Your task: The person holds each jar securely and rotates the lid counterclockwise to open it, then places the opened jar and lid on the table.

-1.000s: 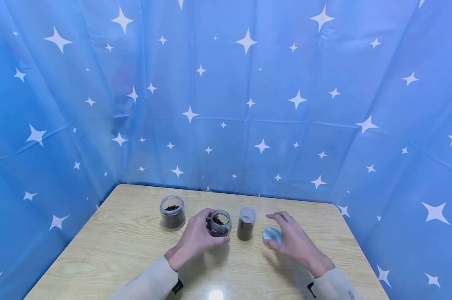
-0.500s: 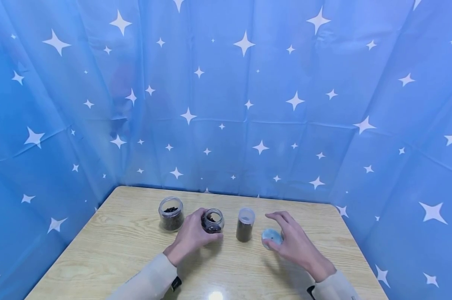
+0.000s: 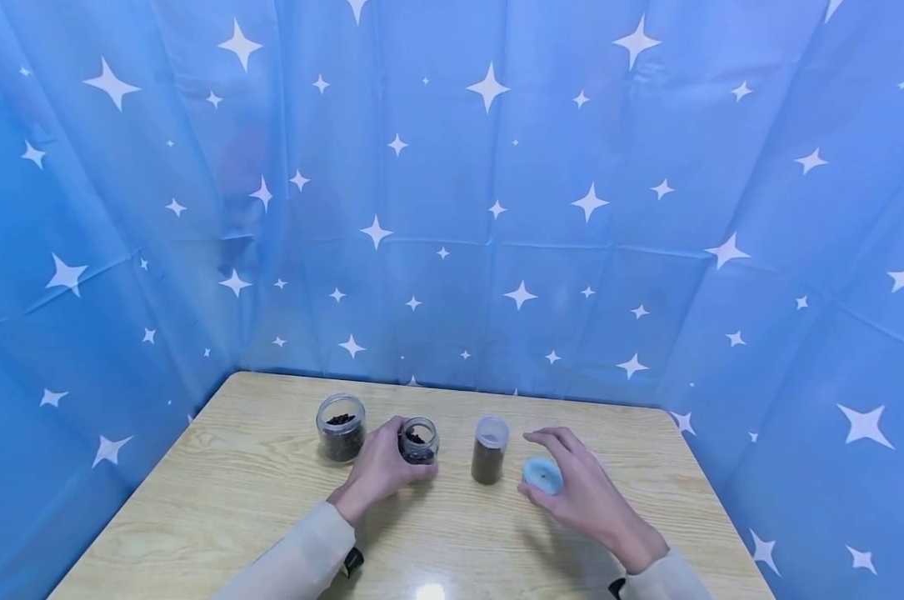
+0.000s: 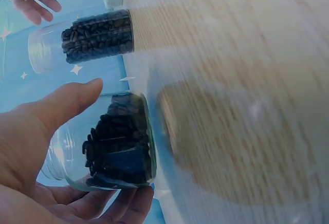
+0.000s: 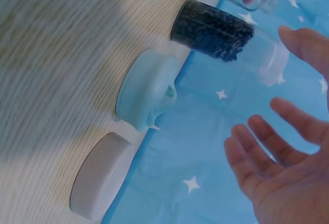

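Observation:
My left hand (image 3: 384,467) grips a small round glass jar (image 3: 420,446), part filled with dark coffee beans. In the left wrist view, its base is close to the table, with the thumb (image 4: 77,98) on one side and the fingers curled under the other. A taller clear jar (image 3: 489,452) of coffee beans stands upright to its right. My right hand (image 3: 590,496) hovers over a light blue lid (image 3: 543,476), fingers apart and relaxed, holding nothing. The right wrist view shows the lid (image 5: 146,90) lying on the table below the hand.
A wider glass jar (image 3: 342,429) with coffee beans stands left of my left hand. Beside the blue lid lies a whitish round lid (image 5: 102,178), hidden by my right hand in the head view. A blue star-printed curtain (image 3: 452,208) hangs behind the wooden table (image 3: 219,500).
My left hand has carried the small jar leftward, away from the taller jar and nearer the wide one. My right hand has shifted only slightly over the blue lid.

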`<control>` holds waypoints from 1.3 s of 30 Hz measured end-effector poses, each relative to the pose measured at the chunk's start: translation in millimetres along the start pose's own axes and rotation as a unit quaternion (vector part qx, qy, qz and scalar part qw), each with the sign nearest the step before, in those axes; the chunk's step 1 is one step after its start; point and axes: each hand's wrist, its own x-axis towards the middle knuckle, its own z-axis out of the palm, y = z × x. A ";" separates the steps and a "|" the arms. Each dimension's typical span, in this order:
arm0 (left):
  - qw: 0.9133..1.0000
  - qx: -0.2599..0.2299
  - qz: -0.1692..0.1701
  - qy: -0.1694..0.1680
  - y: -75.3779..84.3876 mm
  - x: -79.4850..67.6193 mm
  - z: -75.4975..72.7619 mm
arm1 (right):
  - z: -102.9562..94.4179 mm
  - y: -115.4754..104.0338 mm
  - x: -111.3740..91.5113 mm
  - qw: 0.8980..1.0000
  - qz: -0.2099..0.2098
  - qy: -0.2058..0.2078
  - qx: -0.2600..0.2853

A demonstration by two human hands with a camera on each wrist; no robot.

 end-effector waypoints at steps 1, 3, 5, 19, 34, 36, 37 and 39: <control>1.000 0.001 0.002 0.000 -1.1 0.8 0.2 | 0.3 -0.4 0.1 1.000 -0.001 0.002 -0.001; 1.000 0.001 0.003 0.001 -2.8 2.2 0.4 | 0.7 -1.5 0.3 1.000 -0.003 0.003 0.000; 1.000 0.001 0.001 0.004 -4.2 3.5 0.6 | 0.4 -3.0 0.3 1.000 -0.003 0.003 0.003; 1.000 0.001 -0.022 0.004 -4.2 4.1 -0.5 | -1.8 -8.8 -0.1 1.000 -0.008 0.004 0.007; 0.999 0.024 0.003 0.034 2.1 -2.3 -8.4 | -3.5 -10.3 -0.6 0.999 -0.023 0.003 -0.025; 0.999 0.029 0.013 0.041 3.1 -3.4 -10.6 | -4.1 -10.8 -1.1 0.999 -0.022 0.002 -0.031; 0.998 0.030 0.019 0.045 3.8 -4.0 -11.7 | -5.0 -11.3 -1.3 0.999 -0.021 0.001 -0.032; 0.998 0.031 0.027 0.052 5.1 -5.0 -13.3 | -6.7 -11.8 -1.4 0.999 -0.021 0.001 -0.033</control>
